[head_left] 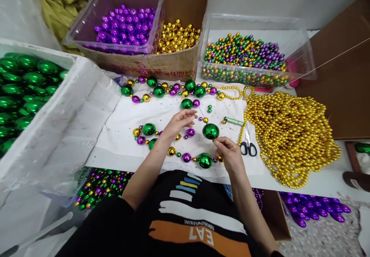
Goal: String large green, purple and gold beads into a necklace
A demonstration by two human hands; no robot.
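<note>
Logged from my remote station: left hand [182, 121], fingers loosely curled, a fine thread [201, 112] beside its fingertips; whether it grips the thread I cannot tell. Right hand [229, 154], thumb and forefinger pinched on the near edge of one large glossy green round bead [211, 131]; one small shiny gold bead [205, 120] just beyond that. Beyond the left hand: a glossy green oval bead [186, 103] touching a shiny purple bead [195, 103]. Between and nearer than the hands: a strand of green, purple and gold beads [205, 160], partly under the left forearm. Right of the right hand: black-handled metal scissors [249, 149], then a heap of gold bead strands [289, 133]. Past the right hand: a slim light-green cylinder [234, 121]. Under the hands: a white cloth [115, 145] on a white desk [323, 181].
</note>
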